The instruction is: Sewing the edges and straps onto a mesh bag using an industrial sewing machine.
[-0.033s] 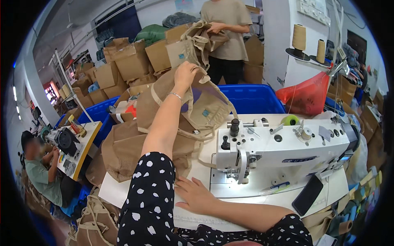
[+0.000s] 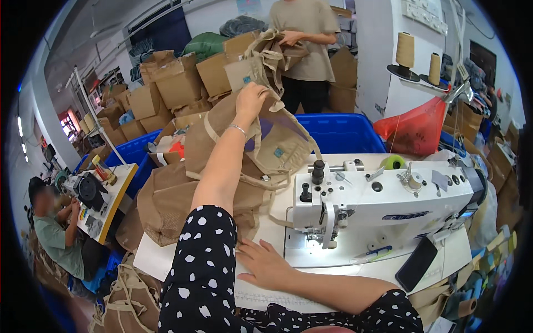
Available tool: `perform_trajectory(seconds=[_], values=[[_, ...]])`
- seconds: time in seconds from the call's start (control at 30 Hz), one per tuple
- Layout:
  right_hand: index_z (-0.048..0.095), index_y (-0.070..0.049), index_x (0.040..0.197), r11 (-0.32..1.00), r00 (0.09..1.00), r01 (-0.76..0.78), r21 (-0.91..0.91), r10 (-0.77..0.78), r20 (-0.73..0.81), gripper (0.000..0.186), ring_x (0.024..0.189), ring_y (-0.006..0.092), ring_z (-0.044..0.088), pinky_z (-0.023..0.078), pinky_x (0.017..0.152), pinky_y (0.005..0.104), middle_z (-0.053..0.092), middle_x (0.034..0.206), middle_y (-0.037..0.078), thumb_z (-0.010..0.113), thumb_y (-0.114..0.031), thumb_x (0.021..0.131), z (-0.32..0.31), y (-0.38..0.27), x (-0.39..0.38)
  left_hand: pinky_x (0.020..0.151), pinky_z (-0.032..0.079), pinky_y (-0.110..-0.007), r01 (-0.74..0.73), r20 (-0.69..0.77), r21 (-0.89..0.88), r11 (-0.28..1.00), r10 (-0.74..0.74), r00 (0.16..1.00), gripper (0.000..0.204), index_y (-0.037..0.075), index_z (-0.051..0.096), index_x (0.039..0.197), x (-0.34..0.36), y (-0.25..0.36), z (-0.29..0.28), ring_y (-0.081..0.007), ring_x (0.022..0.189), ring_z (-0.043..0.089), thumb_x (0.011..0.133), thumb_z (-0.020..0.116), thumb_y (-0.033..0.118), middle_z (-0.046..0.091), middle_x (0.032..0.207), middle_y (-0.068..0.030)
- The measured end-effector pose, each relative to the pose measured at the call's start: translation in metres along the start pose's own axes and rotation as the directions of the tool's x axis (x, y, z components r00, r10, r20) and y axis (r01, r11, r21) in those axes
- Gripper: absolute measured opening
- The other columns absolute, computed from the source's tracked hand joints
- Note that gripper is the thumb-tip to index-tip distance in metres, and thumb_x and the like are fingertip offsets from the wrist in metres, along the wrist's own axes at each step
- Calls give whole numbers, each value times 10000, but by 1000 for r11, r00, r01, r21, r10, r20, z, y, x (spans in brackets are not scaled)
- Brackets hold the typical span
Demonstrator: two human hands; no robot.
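Positions are found visibly unchanged from the earlier frame. The brown mesh fabric (image 2: 202,145) (tan-bound, loosely rumpled) is draped below the left hand (image 2: 252,102), by which its upper edge is grasped. The right hand (image 2: 264,265) is laid flat, unclenched, just beside the lower folds.

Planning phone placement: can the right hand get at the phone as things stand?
Likely yes: the right hand lies on the table by the fabric, and the phone lies uncovered near that forearm. Nothing seems to block the way, though the hand would have to draw back rightward.
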State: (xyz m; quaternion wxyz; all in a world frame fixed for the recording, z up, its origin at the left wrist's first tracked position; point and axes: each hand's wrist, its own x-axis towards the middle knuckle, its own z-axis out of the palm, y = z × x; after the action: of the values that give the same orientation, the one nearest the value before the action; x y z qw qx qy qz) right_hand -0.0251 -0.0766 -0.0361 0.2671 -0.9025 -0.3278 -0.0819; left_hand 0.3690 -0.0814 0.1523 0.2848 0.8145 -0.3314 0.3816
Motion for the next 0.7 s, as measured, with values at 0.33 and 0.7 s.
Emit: perform_trajectory(seconds=[0.33, 0.7], values=[[548, -24, 1414, 998, 1000, -5, -55, 6, 23, 640, 1506, 317, 332, 297, 1201, 566, 495, 1499, 176, 598, -499, 989, -3, -2, 0, 839, 522, -440, 60, -15, -131, 990, -62, 998, 167, 157, 688, 1068, -7, -1, -12, -339, 1014, 654, 910, 716, 203, 667, 1053, -83], [558, -27, 1405, 997, 1000, -4, -80, 5, 17, 640, 1507, 312, 333, 299, 1203, 557, 502, 1498, 172, 596, -509, 986, -2, -1, 0, 827, 523, -433, 67, -120, -78, 995, -76, 990, 160, 91, 718, 1015, -2, -22, -21, -345, 964, 661, 915, 743, 213, 673, 1002, -122]])
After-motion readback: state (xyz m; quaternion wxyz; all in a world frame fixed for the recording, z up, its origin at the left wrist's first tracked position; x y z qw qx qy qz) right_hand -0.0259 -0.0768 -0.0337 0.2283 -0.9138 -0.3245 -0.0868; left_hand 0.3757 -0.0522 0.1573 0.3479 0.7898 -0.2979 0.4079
